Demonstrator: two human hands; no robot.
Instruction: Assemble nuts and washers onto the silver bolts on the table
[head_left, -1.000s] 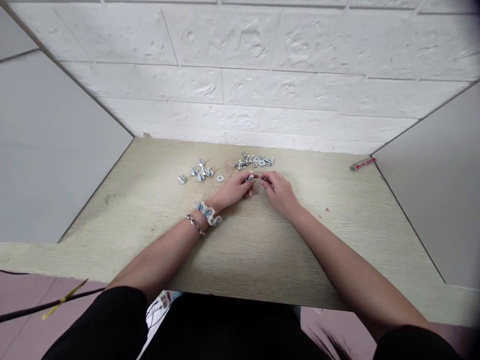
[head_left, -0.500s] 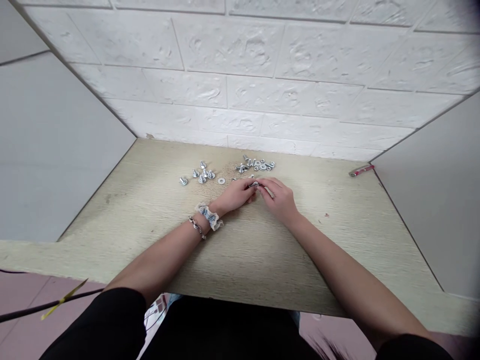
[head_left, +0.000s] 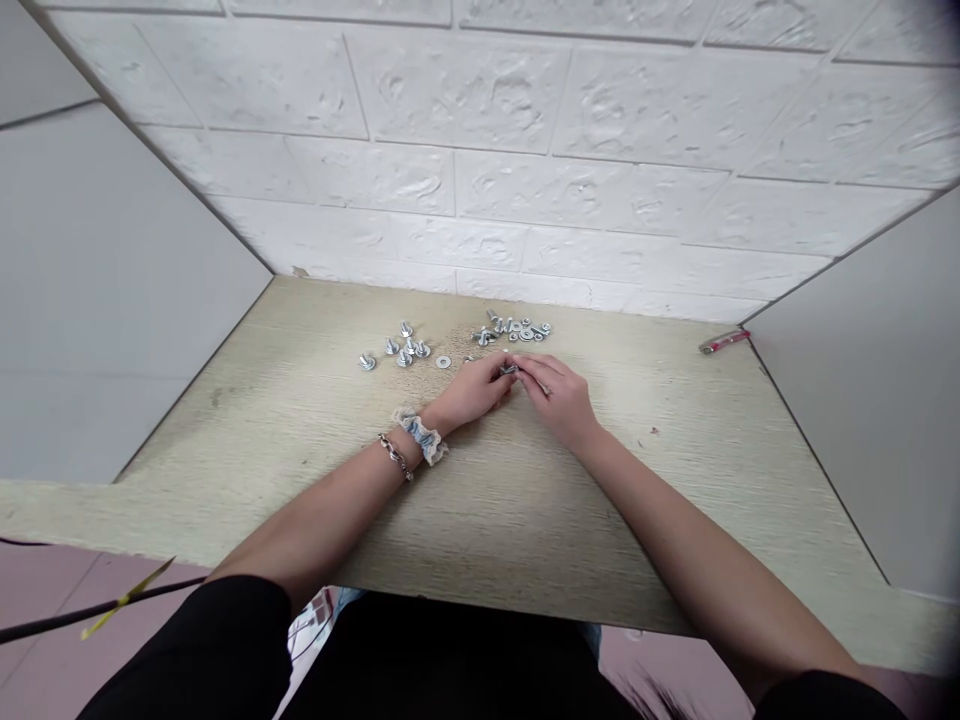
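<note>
**Fig. Head view, both hands at the rear-centre of the surface (head_left: 525, 500).**

- **Hands:** Your left hand (head_left: 471, 392) & right hand (head_left: 564, 398) meet tip to tip. Both sets of fingers are pinched narrow on one small metal part (head_left: 511, 368), held just above the surface.
- **Change:** 1 s ago your hands stood slightly apart, each w/ its own pinch. By 0.5 s ago they had joined, & they've hardly shifted since. Judged: two pieces were brought together, but they're too small to tell which.
- **Around:**
  - The left screw cluster (head_left: 397, 350) lies w/ a lone washer (head_left: 442, 361) just beside it.
  - The right cluster of screws & washers (head_left: 517, 330) lies just beyond your fingertips, near but apart.
  - A red-handled item (head_left: 724, 341) lies at the rear right, well apart.
  - A scrunchie (head_left: 421, 434) & bracelet (head_left: 394, 456) sit on your left wrist.
- **In the way:** only the right cluster crowds your fingertips.
</note>
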